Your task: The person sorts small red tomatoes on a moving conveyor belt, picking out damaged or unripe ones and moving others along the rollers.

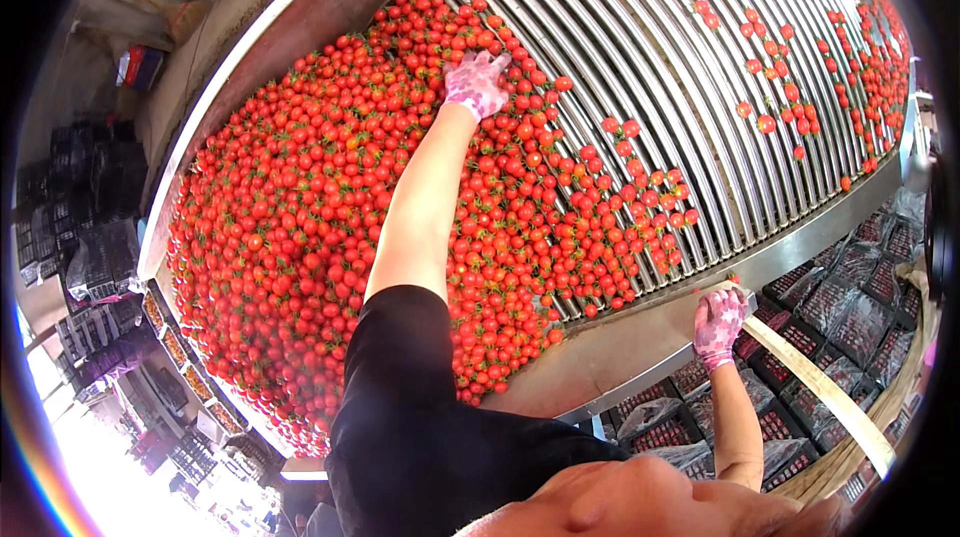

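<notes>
My left hand (476, 83), in a pink patterned glove, reaches into a large heap of small red tomatoes (300, 229) with green stems. Its fingers are apart and touch tomatoes where the heap meets the metal rollers (637, 71) of a conveyor. My right hand (718, 321), in a matching glove, is curled over the metal side rail (622, 342) at the conveyor's near edge. A tomato lies just beyond its fingers. What is under the left palm is hidden.
Loose tomatoes (776, 71) lie scattered along the rollers. A metal rim (225, 83) bounds the heap on the far left. Black crates (802, 342) under plastic film stand below the rail, beside a pale curved strip (821, 387). More dark crates (94, 184) are stacked at left.
</notes>
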`<action>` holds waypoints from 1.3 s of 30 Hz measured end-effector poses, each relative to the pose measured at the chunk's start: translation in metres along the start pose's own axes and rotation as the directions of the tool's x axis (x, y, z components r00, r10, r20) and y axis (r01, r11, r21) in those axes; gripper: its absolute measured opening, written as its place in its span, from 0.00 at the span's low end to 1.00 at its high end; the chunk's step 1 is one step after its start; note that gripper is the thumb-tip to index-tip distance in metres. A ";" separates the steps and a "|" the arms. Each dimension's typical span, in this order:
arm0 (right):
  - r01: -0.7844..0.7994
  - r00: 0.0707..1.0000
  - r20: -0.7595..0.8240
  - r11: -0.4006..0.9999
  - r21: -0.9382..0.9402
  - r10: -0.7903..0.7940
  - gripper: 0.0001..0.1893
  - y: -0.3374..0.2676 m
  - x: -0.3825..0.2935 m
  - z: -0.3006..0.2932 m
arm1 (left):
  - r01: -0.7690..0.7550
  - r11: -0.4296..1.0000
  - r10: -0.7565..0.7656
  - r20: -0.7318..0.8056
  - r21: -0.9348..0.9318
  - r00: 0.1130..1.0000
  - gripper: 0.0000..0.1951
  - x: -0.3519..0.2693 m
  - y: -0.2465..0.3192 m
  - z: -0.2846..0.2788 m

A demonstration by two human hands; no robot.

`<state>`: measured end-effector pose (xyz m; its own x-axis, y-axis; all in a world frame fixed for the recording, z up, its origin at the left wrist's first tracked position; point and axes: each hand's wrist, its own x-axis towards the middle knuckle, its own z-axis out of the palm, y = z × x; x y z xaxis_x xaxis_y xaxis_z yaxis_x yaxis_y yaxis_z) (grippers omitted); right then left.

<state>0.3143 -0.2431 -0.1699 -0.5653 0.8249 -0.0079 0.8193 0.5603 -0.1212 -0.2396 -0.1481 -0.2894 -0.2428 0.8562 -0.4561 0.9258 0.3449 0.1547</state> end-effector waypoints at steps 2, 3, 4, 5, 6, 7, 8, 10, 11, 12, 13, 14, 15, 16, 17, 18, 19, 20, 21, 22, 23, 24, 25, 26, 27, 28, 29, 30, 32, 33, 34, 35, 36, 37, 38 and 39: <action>0.005 1.000 0.018 1.000 -0.009 -0.005 0.08 0.003 -0.004 0.000 | 0.036 0.997 -0.038 -0.036 -0.062 0.999 0.40 -0.011 -0.013 0.017; 0.001 1.000 0.022 1.000 -0.016 0.000 0.08 0.005 -0.005 0.001 | 0.041 0.998 -0.044 -0.058 -0.057 0.997 0.40 -0.016 -0.017 0.023; 0.011 1.000 0.023 1.000 0.005 -0.011 0.08 0.003 -0.004 0.003 | 0.048 0.998 -0.050 -0.078 -0.027 0.996 0.41 -0.023 -0.029 0.035; 0.020 1.000 0.023 1.000 0.014 -0.020 0.08 0.000 -0.001 0.005 | 0.048 0.999 -0.048 -0.103 -0.006 0.993 0.42 -0.030 -0.040 0.045; 0.018 0.999 0.034 1.000 0.009 -0.018 0.07 0.000 -0.002 0.003 | 0.036 0.999 -0.036 -0.045 0.001 0.998 0.43 -0.039 -0.042 0.047; -0.012 0.996 0.087 0.999 -0.031 0.015 0.06 0.000 -0.002 -0.001 | 0.022 1.000 -0.023 0.015 0.008 1.000 0.45 -0.049 -0.042 0.048; -0.013 0.996 0.083 0.999 -0.032 0.016 0.06 0.000 -0.001 0.000 | 0.037 0.999 -0.037 0.030 -0.012 0.999 0.45 -0.058 -0.048 0.055; -0.015 0.997 0.079 1.000 -0.021 0.016 0.06 0.002 0.000 0.002 | 0.037 0.999 -0.038 0.053 0.015 0.998 0.45 -0.069 -0.048 0.068; -0.017 0.997 0.076 1.000 -0.012 0.017 0.06 0.004 0.000 0.002 | 0.020 0.998 -0.023 0.058 0.059 0.998 0.45 -0.073 -0.044 0.072; -0.018 0.997 0.075 1.000 0.000 0.018 0.05 0.002 0.002 0.000 | 0.029 0.998 -0.033 0.077 0.061 0.996 0.44 -0.080 -0.038 0.070; -0.020 0.997 0.069 1.000 0.011 0.020 0.05 0.001 0.003 -0.003 | 0.036 0.999 -0.038 0.091 0.018 0.995 0.44 -0.085 -0.036 0.070; -0.020 0.998 0.063 1.000 0.021 0.019 0.05 -0.002 0.005 -0.007 | 0.037 0.999 -0.038 0.098 0.008 0.994 0.43 -0.091 -0.033 0.068; -0.018 0.998 0.065 0.999 0.047 0.015 0.05 -0.007 0.002 -0.008 | 0.048 0.999 -0.049 0.117 0.008 0.992 0.42 -0.105 -0.035 0.065; -0.004 0.997 0.072 0.999 0.034 0.001 0.07 -0.009 0.003 -0.008 | 0.026 0.999 -0.030 0.153 0.025 0.988 0.41 -0.111 -0.037 0.070; 0.029 0.999 0.014 0.998 -0.053 -0.028 0.08 -0.003 0.001 -0.001 | 0.006 0.999 -0.014 0.189 0.040 0.982 0.40 -0.114 -0.039 0.077; 0.043 0.999 0.036 0.997 -0.066 -0.040 0.08 0.002 -0.003 0.006 | -0.017 0.996 0.007 0.112 0.085 0.994 0.39 -0.125 -0.041 0.089; 0.045 0.997 0.059 0.995 -0.093 -0.039 0.08 0.008 -0.009 0.011 | -0.023 0.998 0.013 0.168 0.059 0.986 0.39 -0.133 -0.024 0.085; 0.036 0.996 0.082 0.995 -0.097 -0.028 0.06 0.005 -0.011 0.008 | -0.060 0.994 0.032 0.287 0.092 0.957 0.40 -0.148 -0.002 0.067; 0.024 0.996 0.091 0.996 -0.089 -0.016 0.06 0.003 -0.011 0.010 | -0.092 0.988 0.037 0.382 0.125 0.923 0.41 -0.158 0.016 0.048; 0.031 0.995 0.099 0.996 -0.080 -0.023 0.05 0.008 -0.004 0.006 | -0.082 0.982 0.012 0.376 0.172 0.926 0.40 -0.168 0.020 0.061; 0.040 0.994 0.107 0.997 -0.072 -0.032 0.05 0.012 0.004 0.002 | -0.072 0.973 -0.014 0.370 0.218 0.929 0.40 -0.179 0.023 0.074; 0.026 0.991 0.136 0.997 -0.078 -0.015 0.05 0.012 0.003 0.001 | -0.059 0.969 -0.042 0.393 0.242 0.919 0.38 -0.193 0.039 0.069; 0.023 0.986 0.165 0.997 -0.079 -0.009 0.04 0.007 0.007 -0.001 | -0.068 0.974 -0.023 0.392 0.217 0.920 0.36 -0.206 0.041 0.077; 0.023 0.982 0.189 0.997 -0.079 -0.007 0.04 -0.001 0.012 -0.003 | -0.011 0.991 -0.034 0.341 0.130 0.940 0.35 -0.224 0.042 0.085; 0.021 0.976 0.220 0.996 -0.083 -0.002 0.04 -0.011 0.020 -0.010 | 0.039 0.999 -0.048 0.292 0.037 0.955 0.34 -0.246 0.046 0.090; -0.052 0.900 0.418 0.983 -0.175 0.122 0.13 -0.021 0.039 -0.021 | 0.066 0.996 -0.054 0.189 -0.057 0.980 0.31 -0.270 0.054 0.084; -0.099 0.901 0.410 0.987 -0.131 0.144 0.21 -0.019 0.046 -0.011 | 0.071 0.996 -0.065 0.108 -0.056 0.992 0.30 -0.295 0.055 0.090; -0.146 0.902 0.396 0.985 -0.090 0.170 0.29 -0.013 0.055 0.000 | 0.061 0.991 -0.061 0.004 -0.118 0.998 0.29 -0.321 0.056 0.097; -0.266 0.891 0.380 0.964 -0.007 0.249 0.43 0.005 0.083 0.027 | 0.049 0.971 -0.079 -0.118 -0.236 0.990 0.28 -0.376 0.062 0.110; -0.347 0.854 0.403 0.937 -0.030 0.329 0.46 -0.004 0.105 0.032 | 0.067 0.954 -0.113 -0.142 -0.293 0.983 0.28 -0.406 0.065 0.114; -0.370 0.838 0.403 0.926 -0.075 0.367 0.46 -0.003 0.121 0.046 | 0.102 0.937 -0.155 -0.137 -0.335 0.978 0.28 -0.435 0.070 0.119; -0.496 0.725 0.504 0.863 -0.092 0.470 0.46 -0.025 0.149 0.045 | 0.151 0.915 -0.212 -0.126 -0.375 0.969 0.28 -0.466 0.075 0.126; -0.507 0.768 0.375 0.851 -0.141 0.519 0.47 -0.029 0.153 0.063 | 0.148 0.907 -0.221 -0.148 -0.395 0.964 0.28 -0.491 0.083 0.132; -0.511 0.803 0.251 0.841 -0.179 0.541 0.48 -0.040 0.151 0.084 | 0.161 0.898 -0.247 -0.164 -0.410 0.955 0.29 -0.518 0.091 0.140; -0.441 0.774 0.340 0.840 -0.316 0.535 0.50 -0.077 0.159 0.076 | 0.241 0.879 -0.317 -0.127 -0.410 0.940 0.29 -0.546 0.101 0.152; -0.359 0.734 0.406 0.819 -0.448 0.544 0.53 -0.108 0.169 0.062 | 0.304 0.858 -0.374 -0.099 -0.413 0.922 0.30 -0.567 0.110 0.166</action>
<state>0.1241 -0.1695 -0.2197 -0.0078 0.8800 -0.4749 0.9167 0.1960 0.3481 0.0479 -0.6597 -0.1594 -0.5991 0.6982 -0.3919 0.6009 0.7156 0.3562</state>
